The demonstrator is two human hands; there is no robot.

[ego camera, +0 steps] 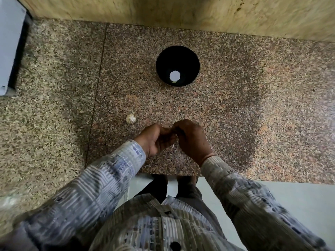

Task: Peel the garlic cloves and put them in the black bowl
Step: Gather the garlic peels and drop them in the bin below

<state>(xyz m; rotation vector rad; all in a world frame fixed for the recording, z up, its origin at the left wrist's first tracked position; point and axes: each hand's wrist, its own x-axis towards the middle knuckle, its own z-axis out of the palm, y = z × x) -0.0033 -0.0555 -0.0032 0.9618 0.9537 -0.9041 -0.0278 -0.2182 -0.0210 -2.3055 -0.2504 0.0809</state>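
Speckled pink-brown granite makes up the counter (235,105), and the person stands at its near edge with both hands raised just above the stone. The left hand (155,140) and right hand (192,140) are both clenched, and their fingertips meet in the middle. Whatever they pinch is hidden behind the fingers. I judge it to be a garlic clove being peeled, but I cannot tell, so its long axis and the way it points cannot be read either.

The black bowl (177,58) sits on the counter straight ahead of the hands, on the far side and well apart from them. It lines up almost with the spot where the fingertips meet, a touch to the right of it. The right hand is therefore marginally better placed for the drop, which would be a straight reach forward. Inside, near the bowl's near wall, lies one small pale peeled clove (174,81), just under a bright white glare spot (175,75). It is too small to give a direction.

A garlic bulb (130,119) rests on the stone just left of the left hand and slightly farther away, clear of it. It looks roundish with ribbed sides and has no obvious long axis. The left hand is plainly the nearer one for fetching the next clove.
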